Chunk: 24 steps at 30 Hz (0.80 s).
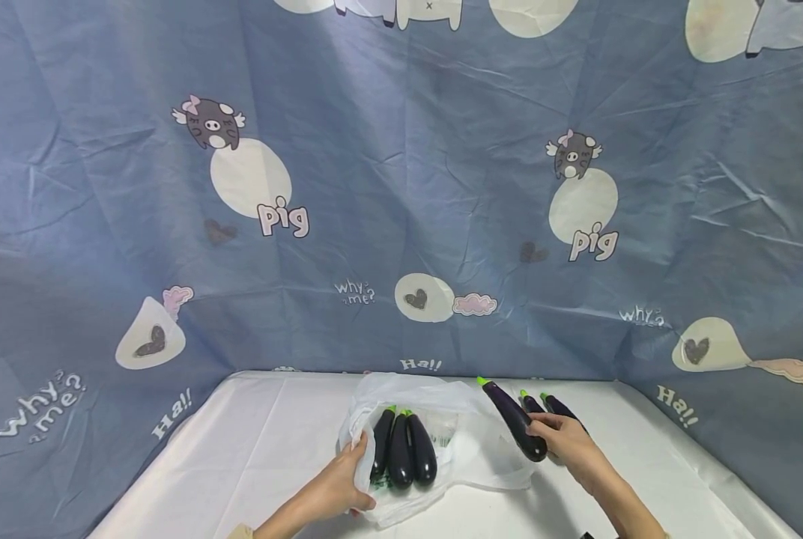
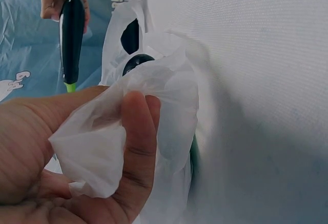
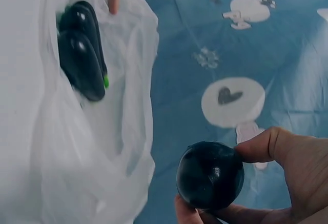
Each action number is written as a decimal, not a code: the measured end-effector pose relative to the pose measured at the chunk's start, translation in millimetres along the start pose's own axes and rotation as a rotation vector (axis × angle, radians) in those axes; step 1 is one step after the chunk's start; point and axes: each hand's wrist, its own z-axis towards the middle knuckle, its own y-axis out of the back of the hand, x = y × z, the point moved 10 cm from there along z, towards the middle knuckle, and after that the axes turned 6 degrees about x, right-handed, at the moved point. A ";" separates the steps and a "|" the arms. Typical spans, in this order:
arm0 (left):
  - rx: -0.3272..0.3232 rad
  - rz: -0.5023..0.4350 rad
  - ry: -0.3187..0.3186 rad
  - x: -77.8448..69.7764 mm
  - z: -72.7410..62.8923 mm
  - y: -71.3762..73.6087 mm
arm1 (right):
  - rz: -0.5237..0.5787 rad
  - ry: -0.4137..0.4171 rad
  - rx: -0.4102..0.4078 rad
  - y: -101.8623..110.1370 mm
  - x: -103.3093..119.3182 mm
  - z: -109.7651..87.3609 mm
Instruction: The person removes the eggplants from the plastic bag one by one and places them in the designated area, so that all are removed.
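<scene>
**Work at about its midpoint, with one eggplant (image 1: 509,415) held aloft**

Judged by count, the work looks half done: three eggplants (image 1: 400,453) lie inside the white plastic bag (image 1: 489,460), and three are out of it, counting the one in hand. The direction of transfer is not visible.

Nearest, at the lower centre of the head view, the left hand (image 1: 341,483) grips the bag's left edge; the left wrist view shows its fingers closed on the thin film. Within the bag, the three eggplants lie side by side, long axes running roughly up the frame, green stem ends uppermost.

At the lower right, the right hand (image 1: 566,443) grips the single eggplant near its thick end, raised above the worktop (image 1: 267,427); whether it overhangs the bag's right side cannot be told. Its long axis runs diagonally, stem to the upper left, rounded end to the lower right. In the left wrist view it appears nearly vertical, stem downward; in the right wrist view it is seen almost end-on.

Farthest, partly hidden behind the right hand, two loose eggplants (image 1: 559,406) lie on the worktop, stems toward the upper left.
</scene>
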 end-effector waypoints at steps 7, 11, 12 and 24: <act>-0.002 0.011 0.003 -0.3 -0.1 -0.1 | 0.008 0.007 0.024 22.8 -12.4 8.8; -0.003 0.009 -0.004 -1.3 -0.5 0.0 | 0.013 -0.008 0.021 38.4 -21.7 14.1; -0.002 0.008 -0.004 -1.4 -0.7 -0.1 | 0.013 -0.010 0.017 42.2 -23.5 15.0; 0.004 0.005 0.005 -0.4 -0.7 -0.7 | 0.092 -0.039 -0.028 80.8 -50.6 24.8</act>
